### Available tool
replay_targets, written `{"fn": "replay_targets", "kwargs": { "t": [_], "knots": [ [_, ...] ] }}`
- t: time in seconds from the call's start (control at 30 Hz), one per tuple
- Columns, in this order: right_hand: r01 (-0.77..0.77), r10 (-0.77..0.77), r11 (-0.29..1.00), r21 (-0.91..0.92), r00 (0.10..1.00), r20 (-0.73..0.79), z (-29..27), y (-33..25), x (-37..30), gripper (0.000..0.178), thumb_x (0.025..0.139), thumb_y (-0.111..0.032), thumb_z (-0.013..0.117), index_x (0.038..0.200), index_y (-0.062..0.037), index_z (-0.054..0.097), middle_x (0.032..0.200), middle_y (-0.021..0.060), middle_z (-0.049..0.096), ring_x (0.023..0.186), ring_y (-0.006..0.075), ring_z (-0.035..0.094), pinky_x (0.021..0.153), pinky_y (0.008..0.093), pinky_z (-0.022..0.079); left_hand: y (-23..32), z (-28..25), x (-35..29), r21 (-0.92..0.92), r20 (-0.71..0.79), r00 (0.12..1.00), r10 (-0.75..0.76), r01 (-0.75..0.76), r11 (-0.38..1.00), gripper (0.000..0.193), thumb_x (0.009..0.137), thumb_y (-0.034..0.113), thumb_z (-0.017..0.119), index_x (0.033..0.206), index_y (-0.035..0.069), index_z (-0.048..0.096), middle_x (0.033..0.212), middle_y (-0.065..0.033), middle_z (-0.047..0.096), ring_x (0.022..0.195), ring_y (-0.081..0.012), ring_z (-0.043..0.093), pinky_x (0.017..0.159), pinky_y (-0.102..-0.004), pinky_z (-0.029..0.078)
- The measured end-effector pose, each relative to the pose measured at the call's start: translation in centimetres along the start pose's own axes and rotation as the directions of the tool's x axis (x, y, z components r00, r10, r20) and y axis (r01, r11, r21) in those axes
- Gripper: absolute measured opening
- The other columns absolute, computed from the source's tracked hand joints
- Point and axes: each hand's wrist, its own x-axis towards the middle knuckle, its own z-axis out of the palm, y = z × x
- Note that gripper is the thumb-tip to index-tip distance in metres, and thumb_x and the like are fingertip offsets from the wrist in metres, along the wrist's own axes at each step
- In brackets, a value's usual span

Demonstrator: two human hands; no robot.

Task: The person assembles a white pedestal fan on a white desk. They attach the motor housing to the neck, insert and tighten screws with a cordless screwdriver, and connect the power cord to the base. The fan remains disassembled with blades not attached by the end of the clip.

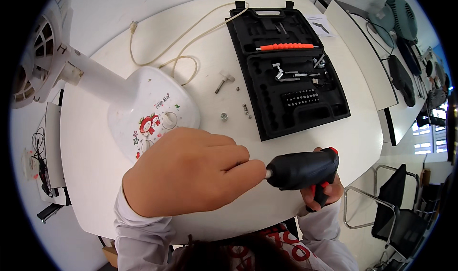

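Note:
My right hand (334,190) is wrapped round the red-trimmed handle of a black cordless screwdriver (303,170), fingers near its red trigger. The tool lies level above the table, its nose toward my left hand (188,173). That hand is closed, thumb side at the nose, pinching the short metal shaft (268,174) that sticks out there; its far end is hidden in the fingers. Behind my left hand stands the white base (162,97) of an electric fan, with a dial (169,120) and cartoon print. A bolt with a pale winged knob (223,82) lies beyond.
An opened black tool case (305,121) holds bits (300,98), sockets and an orange flexible shaft (287,47). Several small screws (245,109) and a round metal nut (224,116) lie left of it. A cream cable (179,44) loops across the table (90,175). A chair (389,209) stands at right.

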Motion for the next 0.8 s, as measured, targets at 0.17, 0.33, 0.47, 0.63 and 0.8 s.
{"fn": "replay_targets", "kwargs": {
  "t": [0.17, 0.33, 0.47, 0.63, 0.8],
  "knots": [
    [-0.015, 0.007, 0.999, -0.045, 0.987, -0.159, 1.0, -0.1, -0.2, 0.073, 0.061, -0.007, 0.064, 0.124, -0.0014, 0.029, 0.099, 0.0265, 0.057, 0.057, 0.0290, 0.060, 0.033, 0.0273, 0.043, 0.2, -0.1, -0.3, 0.048, 0.027, 0.997, -0.072, 0.071, 0.996, 0.021, 0.061, 0.016, 0.076, 0.070, 0.006, 0.059, 0.061, -0.0040, 0.055, 0.051, -0.0198, 0.055, 0.044, -0.0280, 0.042],
    [-0.011, -0.007, 0.995, -0.099, 0.984, -0.177, 1.1, 0.0, -0.3, 0.074, 0.061, -0.005, 0.064, 0.125, 0.0000, 0.027, 0.104, 0.0267, 0.055, 0.062, 0.0303, 0.062, 0.033, 0.0275, 0.043, 0.1, -0.1, -0.2, 0.072, 0.108, 0.985, -0.138, 0.131, 0.989, 0.022, 0.063, 0.019, 0.074, 0.068, 0.007, 0.056, 0.060, -0.0028, 0.052, 0.051, -0.0200, 0.052, 0.043, -0.0302, 0.037],
    [0.026, -0.054, 0.990, -0.139, 0.978, -0.202, 1.9, 0.3, 0.2, 0.069, 0.063, -0.003, 0.064, 0.122, -0.0006, 0.028, 0.101, 0.0281, 0.056, 0.055, 0.0303, 0.061, 0.030, 0.0270, 0.043, -0.4, 0.3, -0.3, 0.064, 0.110, 0.984, -0.140, 0.133, 0.989, 0.024, 0.065, 0.022, 0.074, 0.068, 0.009, 0.054, 0.058, -0.0025, 0.050, 0.050, -0.0207, 0.050, 0.043, -0.0304, 0.036],
    [-0.013, -0.006, 0.984, -0.176, 0.994, -0.105, 1.3, -0.1, 0.3, 0.063, 0.060, -0.005, 0.065, 0.113, 0.0000, 0.031, 0.090, 0.0288, 0.058, 0.053, 0.0277, 0.060, 0.035, 0.0270, 0.043, -0.7, 0.0, -0.4, -0.055, 0.153, 0.981, -0.122, 0.132, 0.990, 0.024, 0.066, 0.022, 0.074, 0.072, 0.009, 0.056, 0.057, -0.0021, 0.050, 0.049, -0.0206, 0.050, 0.043, -0.0303, 0.036],
    [0.030, -0.039, 0.984, -0.174, 0.998, -0.047, 0.9, 0.4, 0.3, 0.063, 0.065, -0.004, 0.067, 0.115, -0.0014, 0.028, 0.092, 0.0296, 0.058, 0.045, 0.0276, 0.058, 0.029, 0.0259, 0.044, -0.4, 0.2, 0.2, -0.126, 0.148, 0.963, -0.225, 0.244, 0.962, 0.026, 0.063, 0.020, 0.077, 0.077, 0.009, 0.058, 0.059, -0.0023, 0.056, 0.051, -0.0188, 0.055, 0.044, -0.0281, 0.039]
  ]
}}
